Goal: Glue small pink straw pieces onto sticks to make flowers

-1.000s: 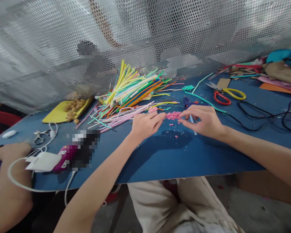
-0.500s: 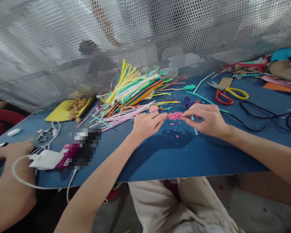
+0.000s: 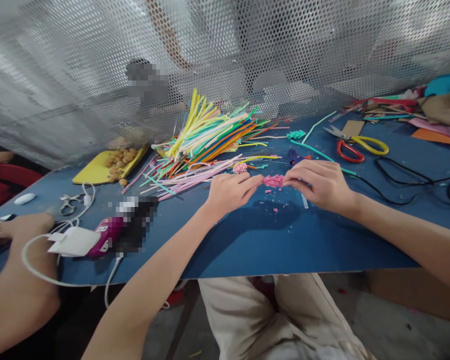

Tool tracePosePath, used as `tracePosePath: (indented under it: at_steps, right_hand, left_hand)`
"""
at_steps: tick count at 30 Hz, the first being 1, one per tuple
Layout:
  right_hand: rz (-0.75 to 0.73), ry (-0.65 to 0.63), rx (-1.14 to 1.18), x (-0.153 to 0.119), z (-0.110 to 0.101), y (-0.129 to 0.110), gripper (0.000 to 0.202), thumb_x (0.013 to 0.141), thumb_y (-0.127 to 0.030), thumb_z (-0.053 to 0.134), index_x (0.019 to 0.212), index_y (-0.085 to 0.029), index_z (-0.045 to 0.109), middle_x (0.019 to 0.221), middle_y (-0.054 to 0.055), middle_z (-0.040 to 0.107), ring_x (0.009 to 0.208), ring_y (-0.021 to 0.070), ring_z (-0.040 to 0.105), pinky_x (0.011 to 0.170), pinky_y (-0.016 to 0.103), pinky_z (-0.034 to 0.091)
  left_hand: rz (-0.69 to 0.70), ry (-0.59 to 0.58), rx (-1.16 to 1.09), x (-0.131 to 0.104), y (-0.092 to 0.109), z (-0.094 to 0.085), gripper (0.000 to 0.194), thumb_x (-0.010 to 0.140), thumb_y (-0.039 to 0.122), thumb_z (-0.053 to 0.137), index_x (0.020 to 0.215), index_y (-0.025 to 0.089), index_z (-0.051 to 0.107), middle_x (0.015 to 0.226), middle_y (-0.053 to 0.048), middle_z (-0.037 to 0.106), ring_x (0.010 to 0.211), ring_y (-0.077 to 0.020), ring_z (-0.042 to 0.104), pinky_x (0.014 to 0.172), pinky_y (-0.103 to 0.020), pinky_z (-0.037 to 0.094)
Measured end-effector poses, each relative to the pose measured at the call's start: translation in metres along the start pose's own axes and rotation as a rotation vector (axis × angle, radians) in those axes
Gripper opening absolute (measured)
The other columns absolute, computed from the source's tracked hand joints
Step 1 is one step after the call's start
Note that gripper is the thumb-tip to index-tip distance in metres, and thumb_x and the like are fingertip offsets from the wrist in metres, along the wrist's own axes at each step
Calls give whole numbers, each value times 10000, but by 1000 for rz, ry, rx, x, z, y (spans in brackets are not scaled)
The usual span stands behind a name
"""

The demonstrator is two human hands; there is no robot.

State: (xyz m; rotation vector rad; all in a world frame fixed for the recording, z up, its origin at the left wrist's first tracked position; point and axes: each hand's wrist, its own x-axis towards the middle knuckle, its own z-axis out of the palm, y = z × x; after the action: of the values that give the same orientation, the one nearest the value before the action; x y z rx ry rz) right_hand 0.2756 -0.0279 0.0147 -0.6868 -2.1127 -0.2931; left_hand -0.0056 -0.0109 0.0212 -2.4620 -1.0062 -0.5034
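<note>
Between my two hands is a pink braided piece [image 3: 273, 181], held level just above the blue table [image 3: 232, 250]. My left hand [image 3: 230, 191] pinches its left end, and my right hand [image 3: 320, 185] grips the right end with thumb and fingers. Behind my left hand lies a small pink cluster [image 3: 240, 168]. A dark blue glue gun [image 3: 294, 156] is partly hidden behind my right hand. Small pink scraps [image 3: 275, 210] are scattered on the table below the braided piece.
A heap of coloured pipe cleaners [image 3: 213, 135] lies at the back against the perforated metal screen [image 3: 210, 45]. Scissors [image 3: 354, 145] and a black cable [image 3: 416, 177] are at right. At left are a purple power strip [image 3: 105, 235], a yellow tray [image 3: 92, 169] and another person's arm [image 3: 26, 270].
Both hands keep hold of the pink braided piece, with only a slight shift of the fingers. The whole view has moved a little.
</note>
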Motion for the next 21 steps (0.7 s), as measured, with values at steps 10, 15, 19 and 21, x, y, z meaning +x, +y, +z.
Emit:
tracePosePath:
  at_steps: [10, 15, 19, 21]
  right_hand:
    - [118, 42, 89, 1, -2, 0, 122, 923, -264, 703, 1036, -245, 665, 862, 14, 717, 647, 142, 626, 617, 299, 516]
    - [190, 34, 124, 3, -6, 7, 167, 921, -232, 675, 1087, -245, 657, 876, 22, 672, 611, 132, 549, 600, 307, 504]
    - [191, -35, 161, 4, -7, 12, 212, 929, -234, 668, 1140, -258, 686, 930, 30, 685, 622, 128, 555, 617, 305, 525]
    - [180, -71, 168, 5, -7, 12, 229, 939, -230, 660, 1163, -253, 702, 993, 46, 709, 674, 135, 610, 627, 299, 535]
  left_hand:
    - [-14, 40, -36, 1, 0, -1, 322, 1083, 430, 433, 1225, 370, 715, 882, 19, 770, 710, -141, 677, 604, -308, 376]
    - [-26, 23, -49, 2, -2, 1, 353, 1088, 449, 400, 1213, 365, 720, 936, 12, 777, 716, -148, 681, 605, -292, 384]
    - [-29, 8, -63, 1, -3, 5, 347, 1083, 446, 411, 1199, 358, 726, 940, 9, 783, 706, -155, 687, 595, -296, 386]
    - [-18, -8, -58, 0, -4, 6, 343, 1083, 448, 416, 1220, 360, 718, 952, 4, 785, 702, -158, 684, 595, -301, 388]
